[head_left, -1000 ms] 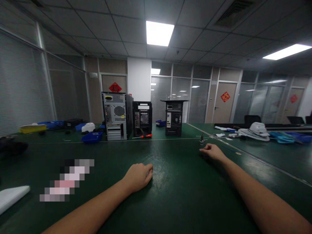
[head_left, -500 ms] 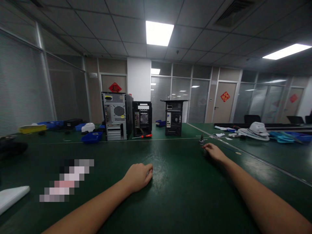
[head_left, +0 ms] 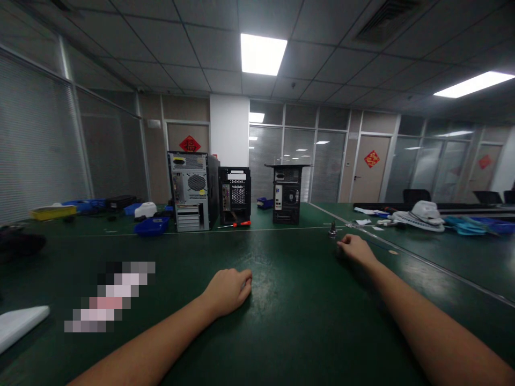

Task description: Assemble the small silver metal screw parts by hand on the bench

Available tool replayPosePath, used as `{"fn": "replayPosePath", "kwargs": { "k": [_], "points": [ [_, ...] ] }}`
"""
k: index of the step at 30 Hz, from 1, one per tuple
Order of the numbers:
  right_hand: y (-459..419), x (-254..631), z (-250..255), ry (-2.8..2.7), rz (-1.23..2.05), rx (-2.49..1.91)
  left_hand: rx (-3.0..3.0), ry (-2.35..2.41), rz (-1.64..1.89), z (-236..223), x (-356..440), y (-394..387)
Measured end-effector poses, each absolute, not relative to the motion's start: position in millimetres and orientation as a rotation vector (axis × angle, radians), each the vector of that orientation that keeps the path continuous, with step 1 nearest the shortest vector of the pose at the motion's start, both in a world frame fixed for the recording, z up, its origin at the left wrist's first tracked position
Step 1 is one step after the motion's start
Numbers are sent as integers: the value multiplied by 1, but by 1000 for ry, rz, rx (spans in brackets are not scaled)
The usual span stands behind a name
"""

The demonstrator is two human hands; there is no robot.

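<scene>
My left hand (head_left: 227,290) rests on the green table mat (head_left: 298,316) with its fingers curled under in a loose fist; nothing shows in it. My right hand (head_left: 354,250) lies further out to the right, fingers curled down against the mat, and what, if anything, is under them is hidden. A small metal part (head_left: 332,230) stands just beyond my right hand, apart from it. Three computer cases stand at the back: a silver one (head_left: 190,190), a black one (head_left: 234,194) and another black one (head_left: 287,194).
A red-handled screwdriver (head_left: 238,224) lies before the middle case. Blue trays (head_left: 151,226) and a yellow tray (head_left: 54,212) sit at back left. A white foam piece (head_left: 20,324) lies near left. A white hat (head_left: 421,215) and blue items rest on the right table.
My right hand slid a little forward and right, then settled slightly back. My left hand has stayed where it was.
</scene>
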State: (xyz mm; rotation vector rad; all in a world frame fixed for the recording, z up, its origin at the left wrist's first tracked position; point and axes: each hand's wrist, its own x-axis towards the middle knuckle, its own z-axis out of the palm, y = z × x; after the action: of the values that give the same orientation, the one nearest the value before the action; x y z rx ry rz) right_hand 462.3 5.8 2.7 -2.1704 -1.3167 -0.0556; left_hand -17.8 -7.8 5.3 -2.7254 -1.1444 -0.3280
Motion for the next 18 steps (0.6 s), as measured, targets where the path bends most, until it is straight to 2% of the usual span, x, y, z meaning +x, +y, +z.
{"fn": "replayPosePath", "kwargs": {
  "k": [18],
  "points": [
    [-6,452,19,-1392,-81,-2342,-2764,-1158,-338,10,-18,-11]
  ]
}}
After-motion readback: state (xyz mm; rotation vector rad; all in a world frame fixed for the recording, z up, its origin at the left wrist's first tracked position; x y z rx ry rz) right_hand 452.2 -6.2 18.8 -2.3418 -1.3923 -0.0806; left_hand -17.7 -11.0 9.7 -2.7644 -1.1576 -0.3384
